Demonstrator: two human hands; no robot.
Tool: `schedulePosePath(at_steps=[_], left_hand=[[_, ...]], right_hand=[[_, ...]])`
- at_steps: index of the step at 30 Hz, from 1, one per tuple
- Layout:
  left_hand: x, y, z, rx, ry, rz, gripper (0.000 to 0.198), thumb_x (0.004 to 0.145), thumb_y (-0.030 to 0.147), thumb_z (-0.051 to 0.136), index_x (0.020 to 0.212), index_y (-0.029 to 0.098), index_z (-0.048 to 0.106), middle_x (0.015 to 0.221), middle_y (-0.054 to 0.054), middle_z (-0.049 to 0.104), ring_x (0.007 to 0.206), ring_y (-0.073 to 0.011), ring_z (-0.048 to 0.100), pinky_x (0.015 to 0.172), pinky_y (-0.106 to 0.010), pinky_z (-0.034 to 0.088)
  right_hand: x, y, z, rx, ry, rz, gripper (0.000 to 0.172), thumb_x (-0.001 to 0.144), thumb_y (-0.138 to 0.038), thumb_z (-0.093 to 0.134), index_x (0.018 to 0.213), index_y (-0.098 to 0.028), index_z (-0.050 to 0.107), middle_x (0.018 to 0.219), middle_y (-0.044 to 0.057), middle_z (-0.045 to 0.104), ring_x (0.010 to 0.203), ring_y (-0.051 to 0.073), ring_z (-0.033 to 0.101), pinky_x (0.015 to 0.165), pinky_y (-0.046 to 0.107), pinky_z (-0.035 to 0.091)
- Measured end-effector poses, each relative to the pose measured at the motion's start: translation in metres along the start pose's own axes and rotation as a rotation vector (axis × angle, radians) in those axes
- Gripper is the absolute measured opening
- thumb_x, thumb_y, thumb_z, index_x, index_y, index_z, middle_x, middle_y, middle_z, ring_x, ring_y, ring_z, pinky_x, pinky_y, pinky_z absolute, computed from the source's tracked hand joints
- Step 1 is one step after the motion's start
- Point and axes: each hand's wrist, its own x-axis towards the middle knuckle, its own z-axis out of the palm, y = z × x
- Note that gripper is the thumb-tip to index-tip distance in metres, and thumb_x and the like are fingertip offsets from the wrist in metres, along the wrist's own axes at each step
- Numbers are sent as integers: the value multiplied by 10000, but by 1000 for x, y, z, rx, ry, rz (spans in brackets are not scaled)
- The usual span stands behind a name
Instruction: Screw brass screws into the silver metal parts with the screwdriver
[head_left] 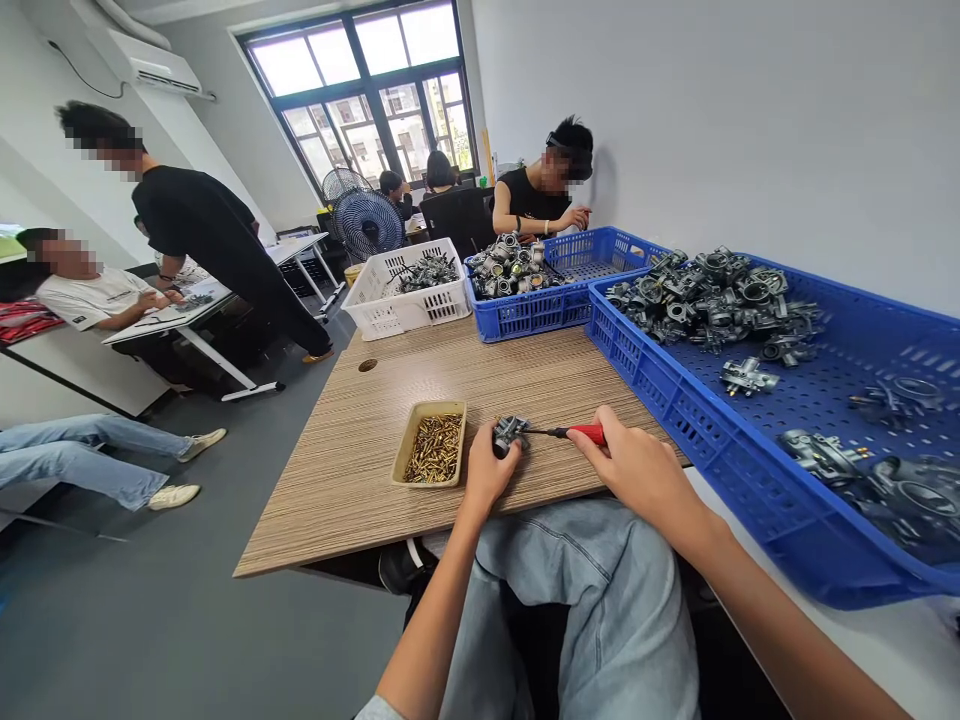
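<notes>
My left hand [491, 468] is closed round a small grey metal carburetor [511, 430] at the front of the wooden table [322, 460]. In my right hand [637, 468] is a screwdriver [586, 433] with a red handle and a dark shaft. The shaft points left, its tip at the carburetor's right side; whether it sits in a screw is too small to tell. Just left of my left hand stands a beige tray [397, 460] of small brass parts [436, 447], perhaps jets or screws.
Along the right, a large blue crate [675, 410] holds many carburetors [720, 290]. A smaller blue crate [517, 322] and a white crate [375, 310], both with metal parts, line the far edge. Behind them a person [536, 195] works; others are at left, near a fan [367, 222].
</notes>
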Motion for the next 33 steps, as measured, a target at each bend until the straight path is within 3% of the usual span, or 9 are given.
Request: schedulePosePath(at_steps=[10,15,24,33], left_hand=[[0,-2,0,14,-12,-7,370,923,316,708,1258,177,637,1167,-105,744,1051,-244,695,954,-366,531],[0,0,-1,-8,-10,-2,361,924,310,705,1255,182,641,1185,-107,743,1072,-251,694,963,-369,523],[0,1,-1,-5,-2,4,341,924,298,710,1239,183,644,1158,-101,743,1054,-248,692,956,-371,528],[0,0,0,-9,12,-17,366,905,290,721,1248,178,654,1178,-116,751,1073,-260,702,971,-386,536]], right_hand=[[-4,7,-3,362,-59,-202,201,1046,-345,522,1183,-269,397,971,38,767,891,279,763,712,297,395],[-7,7,-6,361,-96,-227,153,1059,-335,470,1174,-276,389,949,35,749,858,278,749,707,294,388],[-5,11,-5,378,-144,-210,139,1094,-359,428,1193,-269,392,1055,80,768,982,316,762,713,305,398],[-4,6,-9,181,-88,-131,202,1138,-448,435,1159,-247,437,948,73,774,913,319,787,641,302,329]])
